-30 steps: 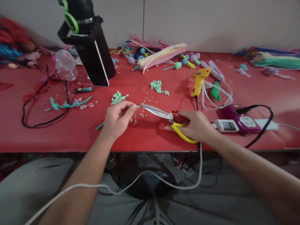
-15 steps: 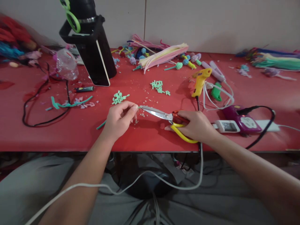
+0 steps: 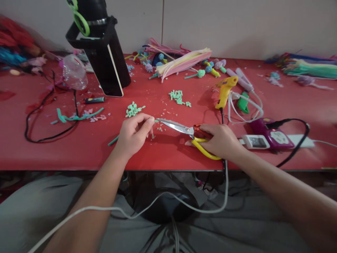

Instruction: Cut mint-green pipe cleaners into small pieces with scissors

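My left hand is closed in a pinch on a green pipe cleaner. One end shows left of the wrist, and a short tip pokes out past the fingertips. In my right hand are scissors with one red and one yellow handle; their blades are nearly closed and point left, with the tips at the pipe cleaner's short end. Beyond my left hand lies a pile of short green pieces. A second pile of green pieces sits farther back, and small crumbs are scattered between.
A yellow glue gun stands on the red table, near a purple power strip. At the back are bundled pipe cleaners. A black container rises at the left. A white cable hangs across my lap.
Slightly more of the green tip shows between my left fingertips and the scissor blades. Both hands stay in nearly the same place.
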`<state>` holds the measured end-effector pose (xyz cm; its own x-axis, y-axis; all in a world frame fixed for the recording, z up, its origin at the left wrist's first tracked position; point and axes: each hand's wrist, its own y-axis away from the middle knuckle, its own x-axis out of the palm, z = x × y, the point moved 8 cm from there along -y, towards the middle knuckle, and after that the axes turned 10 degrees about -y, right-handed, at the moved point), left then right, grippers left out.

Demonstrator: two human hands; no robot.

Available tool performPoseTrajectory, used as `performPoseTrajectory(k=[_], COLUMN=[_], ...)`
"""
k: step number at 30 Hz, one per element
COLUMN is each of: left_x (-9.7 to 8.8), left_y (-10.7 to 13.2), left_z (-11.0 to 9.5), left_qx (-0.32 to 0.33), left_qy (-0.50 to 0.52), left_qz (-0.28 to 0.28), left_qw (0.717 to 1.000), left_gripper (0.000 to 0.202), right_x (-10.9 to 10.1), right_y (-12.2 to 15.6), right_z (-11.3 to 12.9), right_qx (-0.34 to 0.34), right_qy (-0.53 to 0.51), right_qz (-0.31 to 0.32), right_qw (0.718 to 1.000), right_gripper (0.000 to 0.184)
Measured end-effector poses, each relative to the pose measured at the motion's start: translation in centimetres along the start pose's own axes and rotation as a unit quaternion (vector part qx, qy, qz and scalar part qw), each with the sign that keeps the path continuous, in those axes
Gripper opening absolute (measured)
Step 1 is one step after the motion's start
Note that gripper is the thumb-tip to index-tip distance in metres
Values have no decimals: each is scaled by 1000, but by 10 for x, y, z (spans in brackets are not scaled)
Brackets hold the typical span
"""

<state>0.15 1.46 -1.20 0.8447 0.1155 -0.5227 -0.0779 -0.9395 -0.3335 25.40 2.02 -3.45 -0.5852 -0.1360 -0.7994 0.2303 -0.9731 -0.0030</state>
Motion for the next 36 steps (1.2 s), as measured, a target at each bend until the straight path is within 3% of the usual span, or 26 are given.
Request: performPoseTrajectory(k=[9, 36], left_x=[1, 3], left_y=[1, 0], left_z=[2, 0], left_qx=[-2, -8], left_qy=[10, 9], left_qz=[-1, 11], left_qw=[1000, 1000], left_gripper=[25, 25], right_x=[0, 1], right_y=[2, -2], right_z=[3, -1], right_qx=[-20, 10], right_qy=[-3, -4], right_qz=[-2, 1], right_qw=[1000, 1000], right_gripper=[76, 77])
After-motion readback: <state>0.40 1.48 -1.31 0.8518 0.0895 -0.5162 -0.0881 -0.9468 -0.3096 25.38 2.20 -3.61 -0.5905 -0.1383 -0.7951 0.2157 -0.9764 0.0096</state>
